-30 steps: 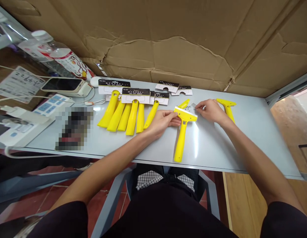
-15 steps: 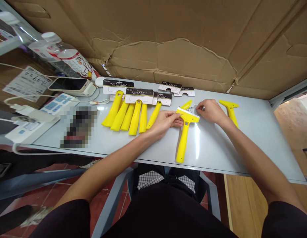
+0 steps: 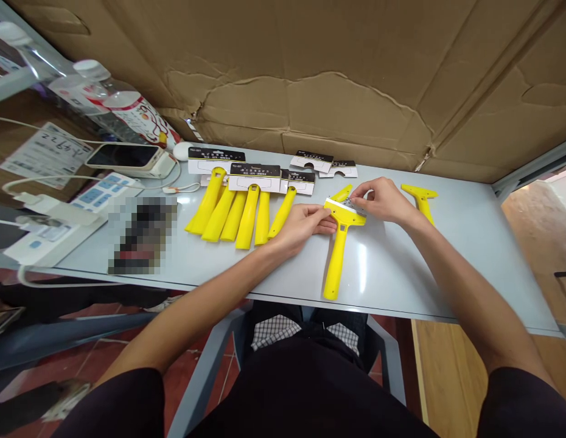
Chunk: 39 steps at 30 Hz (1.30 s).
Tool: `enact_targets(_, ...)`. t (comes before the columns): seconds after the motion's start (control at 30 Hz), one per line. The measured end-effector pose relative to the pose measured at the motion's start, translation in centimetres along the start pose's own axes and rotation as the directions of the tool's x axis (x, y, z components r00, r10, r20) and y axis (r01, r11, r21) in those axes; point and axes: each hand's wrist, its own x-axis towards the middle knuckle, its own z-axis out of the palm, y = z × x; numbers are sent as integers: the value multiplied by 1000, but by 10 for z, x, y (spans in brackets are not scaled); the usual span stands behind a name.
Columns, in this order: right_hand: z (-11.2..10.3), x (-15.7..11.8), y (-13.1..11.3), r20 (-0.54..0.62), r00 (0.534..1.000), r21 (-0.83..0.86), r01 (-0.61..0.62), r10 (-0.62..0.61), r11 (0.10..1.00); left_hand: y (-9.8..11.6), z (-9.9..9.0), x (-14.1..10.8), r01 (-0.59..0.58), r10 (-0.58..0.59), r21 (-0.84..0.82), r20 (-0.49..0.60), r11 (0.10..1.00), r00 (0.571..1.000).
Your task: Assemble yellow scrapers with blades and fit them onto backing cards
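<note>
Mid-assembly, by the look of it: fitting the head of one yellow scraper (image 3: 336, 249), flat on the grey desk (image 3: 401, 267), handle pointing back toward the body, head away.

Left hand (image 3: 305, 224): grip narrow, thumb and fingers clamped on the left end of the scraper head, pinning it to the desk.

Right hand (image 3: 383, 201): grip narrow as well, fingertips pinched together right at the top edge of the head, over the pale metal blade strip (image 3: 344, 205) and beside a little scatter of small screws (image 3: 355, 199). Cannot tell whether a screw sits between the fingertips; too small to make out.

Judged as the fastening step: blade seated on the head, hardware being picked up or set in.

For the next move, probably: a steady hold from the left, a fine and upright placement from the right, care with the blade edge, and no nudging of the loose screws off across the desk.

Round about: to the left, a row of packed scrapers (image 3: 240, 210) with header cards (image 3: 253, 176) on their heads; behind the head, another yellow piece (image 3: 342, 193); to the right, just beyond the right hand, a bare spare scraper (image 3: 420, 198). Farther left, a phone (image 3: 123, 157). Behind all, a wall of cardboard (image 3: 356, 91).
</note>
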Motion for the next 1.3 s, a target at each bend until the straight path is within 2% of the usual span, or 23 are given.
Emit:
enact_targets(0.63, 4, -11, -30, -6, 992, -18, 127, -127, 992, 0, 0, 0, -11, 11, 18, -1, 1000, 1000)
enact_targets(0.97, 21, -12, -28, -28, 978, -85, 202, -205, 976, 4, 2, -2, 2, -2, 5, -14, 1000, 1000)
enact_targets(1.3, 20, -13, -28, -32, 978, -91, 204, -207, 975, 1, 1, -1, -9, 9, 1, -1, 1000, 1000)
